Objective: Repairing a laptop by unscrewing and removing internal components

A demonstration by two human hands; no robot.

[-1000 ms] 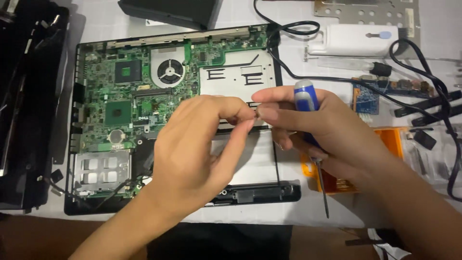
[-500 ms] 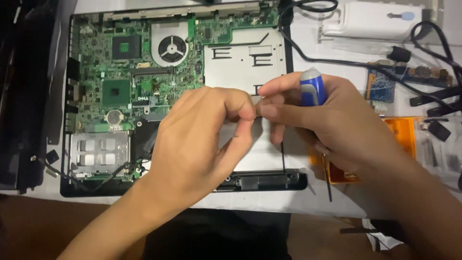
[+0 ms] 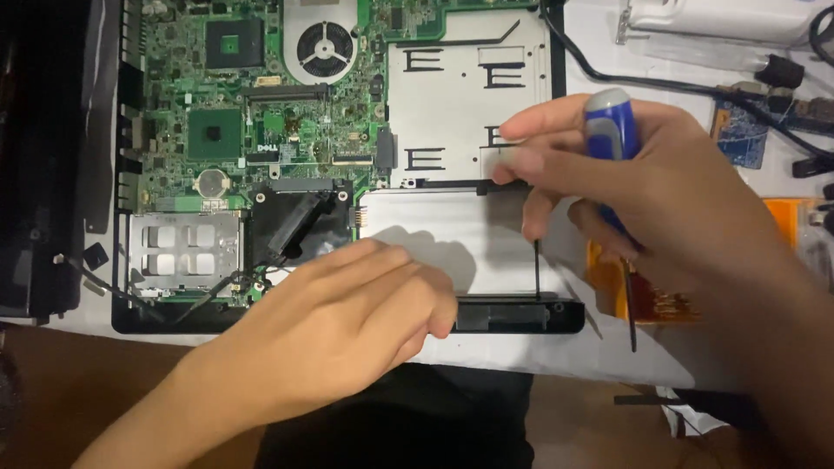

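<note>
In the head view, the right hand (image 3: 660, 191) is closed round a blue-handled screwdriver (image 3: 612, 139), its shaft pointing down past the laptop's front edge, fingertips pinched together over the silver plate (image 3: 452, 95). The left hand (image 3: 347, 321) lies loosely curled, holding nothing visible, on the front edge of the opened laptop (image 3: 339, 165), which sits on the table (image 3: 539, 356). A fan (image 3: 326, 48) shows near the top of the green board.

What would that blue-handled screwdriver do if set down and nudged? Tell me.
The screwdriver in the right hand has a rounded handle, so it would probably roll on the flat table. Its thin dark shaft looks stiff. It seems light and unlikely to break.
</note>
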